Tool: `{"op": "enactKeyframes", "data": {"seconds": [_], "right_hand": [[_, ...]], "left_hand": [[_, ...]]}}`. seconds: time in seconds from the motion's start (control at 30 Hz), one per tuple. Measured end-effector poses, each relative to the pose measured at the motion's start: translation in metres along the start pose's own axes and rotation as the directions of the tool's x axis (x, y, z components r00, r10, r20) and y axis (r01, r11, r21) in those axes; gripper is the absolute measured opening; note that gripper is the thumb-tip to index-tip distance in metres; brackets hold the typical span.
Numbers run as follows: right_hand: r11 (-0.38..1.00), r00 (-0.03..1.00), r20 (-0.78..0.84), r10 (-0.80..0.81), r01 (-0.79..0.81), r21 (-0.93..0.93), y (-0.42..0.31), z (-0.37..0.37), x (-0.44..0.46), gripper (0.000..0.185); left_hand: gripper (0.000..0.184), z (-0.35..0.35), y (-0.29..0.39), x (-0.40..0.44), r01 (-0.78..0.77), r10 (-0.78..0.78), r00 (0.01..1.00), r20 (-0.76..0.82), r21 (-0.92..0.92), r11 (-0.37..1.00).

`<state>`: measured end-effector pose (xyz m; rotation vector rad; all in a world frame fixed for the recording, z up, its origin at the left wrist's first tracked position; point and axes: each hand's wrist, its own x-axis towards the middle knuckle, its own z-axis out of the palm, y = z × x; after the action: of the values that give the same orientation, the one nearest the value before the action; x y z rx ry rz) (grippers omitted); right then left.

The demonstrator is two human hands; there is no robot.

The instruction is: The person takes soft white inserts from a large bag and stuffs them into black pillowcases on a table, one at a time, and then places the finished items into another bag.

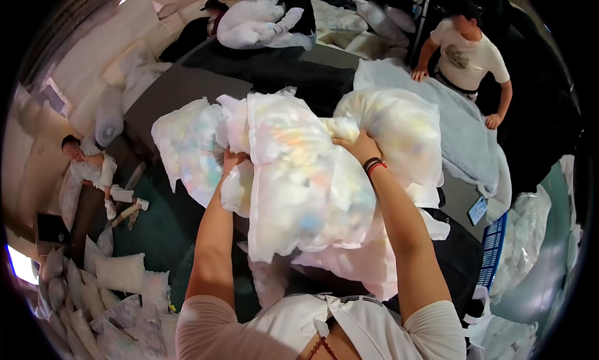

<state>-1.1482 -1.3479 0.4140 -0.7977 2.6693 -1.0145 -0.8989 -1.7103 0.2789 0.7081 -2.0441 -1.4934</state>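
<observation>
A plump white stuffed pillow (299, 166), with coloured filling showing through its thin cover, is in front of me above the table. My left hand (234, 161) grips it at its left side, the fingers partly hidden by fabric. My right hand (360, 148) is closed on a bunched part at its upper right; a dark and a red bracelet circle that wrist. A second stuffed pillow (187, 145) lies against the left side, and a third (399, 126) is beside my right hand. Pinkish white fabric (362, 269) hangs below the middle pillow.
The dark table (159, 88) carries black cloth (274, 70), grey-blue fabric (449, 123) and a phone (477, 211) near a blue crate (493, 251). One person (468, 57) stands at the far right; another (93, 166) sits at left. Several pillows (120, 271) are piled lower left.
</observation>
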Motion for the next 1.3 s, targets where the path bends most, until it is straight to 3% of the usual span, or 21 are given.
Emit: {"op": "enactKeyframes", "data": {"seconds": [0.1,0.17,0.2,0.23,0.3,0.37,0.43,0.5,0.57,0.63,0.7,0.77,0.83,0.9,0.93,1.0,1.03,1.1,1.17,1.2,1.3], "right_hand": [[0.952,0.973,0.099,-0.210,0.180,0.249,-0.019,0.020,0.013,0.087],[0.981,0.985,-0.124,-0.121,0.101,-0.163,-0.021,0.061,0.015,0.083],[0.983,0.997,-0.010,-0.075,0.072,-0.171,-0.021,0.067,0.015,0.072],[0.995,0.987,0.134,0.089,-0.093,0.025,-0.023,0.071,0.015,0.062],[0.965,0.983,0.137,-0.126,0.153,-0.212,-0.007,0.087,0.020,0.055],[0.966,0.970,0.198,-0.138,0.176,-0.191,-0.017,0.076,0.011,0.058],[0.990,0.975,0.174,-0.140,0.133,0.049,-0.019,0.057,0.007,0.077],[0.887,0.937,0.347,0.030,-0.184,0.423,-0.075,-0.016,-0.031,0.076],[0.706,0.919,0.363,-0.150,-0.158,0.690,-0.079,-0.040,-0.060,0.073],[0.801,0.791,0.341,-0.508,0.287,0.526,-0.096,-0.052,-0.111,0.095],[0.782,0.732,0.281,-0.621,0.600,0.167,-0.115,-0.021,-0.167,0.115],[0.774,0.750,0.211,-0.626,0.630,0.058,-0.119,0.007,-0.184,0.127],[0.776,0.764,0.140,-0.630,0.616,0.134,-0.105,0.037,-0.174,0.125],[0.877,0.869,0.114,-0.481,0.478,0.056,-0.088,0.062,-0.170,0.102],[0.887,0.881,0.105,-0.461,0.458,0.056,-0.080,0.072,-0.171,0.102],[0.814,0.836,-0.052,-0.547,0.545,0.200,-0.067,0.074,-0.171,0.058],[0.845,0.878,0.069,-0.473,0.430,0.316,-0.081,0.052,-0.177,0.026],[0.745,0.798,-0.179,-0.575,0.601,0.290,-0.098,0.017,-0.189,0.019],[0.710,0.735,-0.267,-0.623,0.675,0.202,-0.114,-0.016,-0.193,0.019],[0.658,0.658,-0.327,-0.678,0.742,0.128,-0.118,-0.021,-0.194,0.019],[0.688,0.623,-0.388,-0.679,0.724,-0.040,-0.117,0.005,-0.181,0.019]], "left_hand": [[0.042,-0.022,0.016,-0.002,0.117,-0.127,0.979,0.162,0.065,0.991],[0.041,-0.040,0.024,-0.007,0.135,-0.151,0.972,0.179,0.103,0.986],[0.040,-0.050,0.029,-0.010,0.136,-0.155,0.974,0.163,0.121,0.983],[0.040,-0.061,0.034,-0.016,0.136,-0.154,0.978,0.139,0.137,0.981],[0.039,-0.081,0.047,-0.025,0.125,-0.138,0.987,0.082,0.143,0.982],[0.038,-0.094,0.061,-0.036,0.112,-0.118,0.992,0.034,0.150,0.982],[0.037,-0.104,0.075,-0.046,0.090,-0.089,0.996,-0.019,0.157,0.983],[0.036,-0.113,0.089,-0.054,0.072,-0.062,0.996,-0.067,0.161,0.984],[0.036,-0.117,0.099,-0.067,0.042,-0.029,0.996,-0.084,0.160,0.986],[0.035,-0.114,0.101,-0.093,-0.125,0.130,0.988,-0.082,0.057,0.990],[0.034,-0.090,0.101,-0.101,-0.112,0.124,0.986,-0.114,0.104,0.988],[0.035,-0.057,0.097,-0.102,-0.005,0.001,0.908,-0.418,-0.007,1.000],[0.034,-0.039,0.085,-0.087,-0.118,0.086,0.904,-0.420,-0.051,0.992],[0.034,-0.041,0.089,-0.086,-0.205,0.148,0.896,-0.418,-0.095,0.974],[0.033,-0.050,0.099,-0.084,-0.229,0.170,0.889,-0.425,-0.090,0.969],[0.032,-0.066,0.120,-0.080,-0.246,0.244,0.889,-0.388,0.044,0.968],[0.032,-0.074,0.137,-0.082,-0.250,0.300,0.891,-0.342,0.181,0.951],[0.031,-0.073,0.194,-0.098,-0.064,0.267,0.890,-0.371,0.476,0.877],[0.029,-0.067,0.207,-0.085,-0.303,0.646,0.569,-0.509,0.601,0.740],[0.035,-0.067,0.225,-0.095,-0.273,0.521,0.723,-0.455,0.505,0.819],[0.041,-0.034,0.235,-0.068,-0.382,0.566,0.777,-0.275,0.509,0.771]]}}
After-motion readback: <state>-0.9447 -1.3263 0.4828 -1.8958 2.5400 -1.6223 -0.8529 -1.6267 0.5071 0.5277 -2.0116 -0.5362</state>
